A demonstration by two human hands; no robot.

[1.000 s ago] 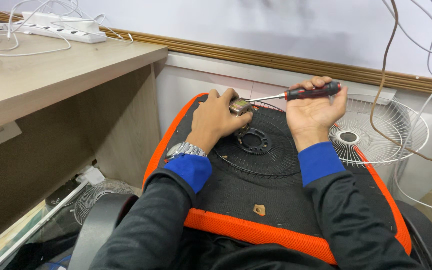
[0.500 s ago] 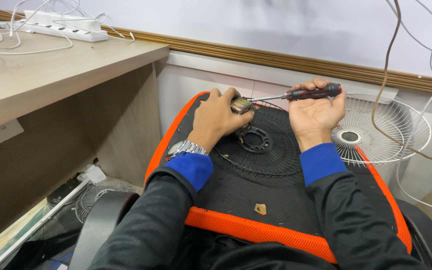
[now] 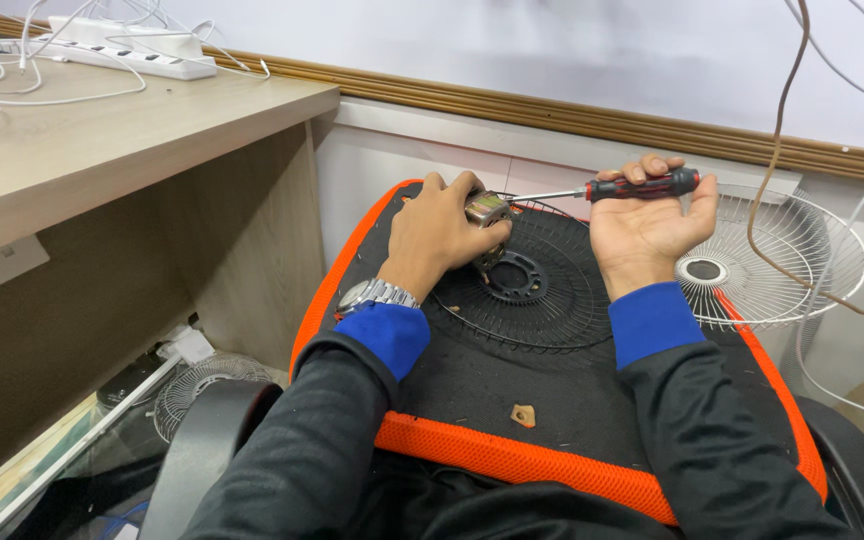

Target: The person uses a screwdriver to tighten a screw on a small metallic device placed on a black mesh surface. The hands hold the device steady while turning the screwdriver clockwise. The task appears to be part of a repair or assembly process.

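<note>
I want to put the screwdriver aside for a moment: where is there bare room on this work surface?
The black pad is bare between the dark fan grille and its orange front edge, except for a small tan chip. The wooden desk has bare room in front of the power strip. It is crowded around both hands and the white grille.

A chair seat (image 3: 472,395) lies before me with a fan grille (image 3: 522,285) flat on it. My left hand (image 3: 442,232) rests on the grille's far left edge, fingers wrapped around a small motor (image 3: 489,210). My right hand (image 3: 644,228) sits to the right, holding a screwdriver (image 3: 607,187) whose tip points left at the motor. A second fan grille (image 3: 767,262) lies right of my right hand, at the seat's far corner. A small chip (image 3: 523,415) lies on the seat nearer me. The desk (image 3: 102,130) stands to my left, with a power strip (image 3: 127,48) on its far end. Another grille (image 3: 202,385) sits on the floor under the desk.
</note>
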